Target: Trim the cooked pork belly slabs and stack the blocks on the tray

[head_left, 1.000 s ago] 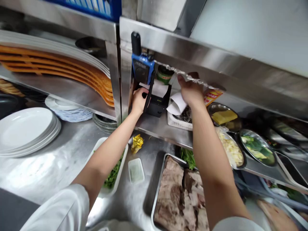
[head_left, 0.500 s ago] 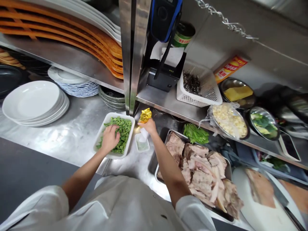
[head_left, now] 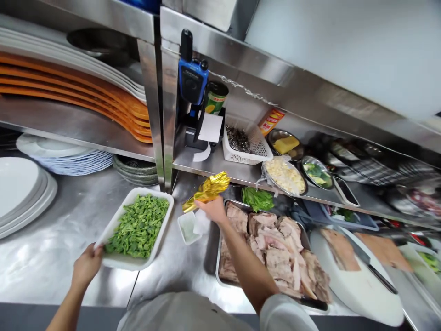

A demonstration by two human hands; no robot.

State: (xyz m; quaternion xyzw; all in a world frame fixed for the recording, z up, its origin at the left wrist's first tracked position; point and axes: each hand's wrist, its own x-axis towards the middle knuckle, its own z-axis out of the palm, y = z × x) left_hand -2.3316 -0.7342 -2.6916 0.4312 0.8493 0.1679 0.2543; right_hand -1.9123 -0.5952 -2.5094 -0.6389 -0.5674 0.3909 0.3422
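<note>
The left hand (head_left: 87, 264) holds the white tub (head_left: 128, 263) by its near left corner. The tub is full of cut greens (head_left: 139, 225). The right hand (head_left: 212, 209) is wrapped around the gold foil (head_left: 210, 186), just behind the little box (head_left: 189, 228) on the counter (head_left: 175, 271). Meat (head_left: 275, 250) lies to the right.

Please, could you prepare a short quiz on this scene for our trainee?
1. Which hand holds the gold foil: left or right?
2. True or false: the knife lies on the round board.
3. Fill in: the left hand is at a corner of the white tub, which contains chopped ____.

Key: 1. The right hand. 2. True. 3. Greens.
</note>
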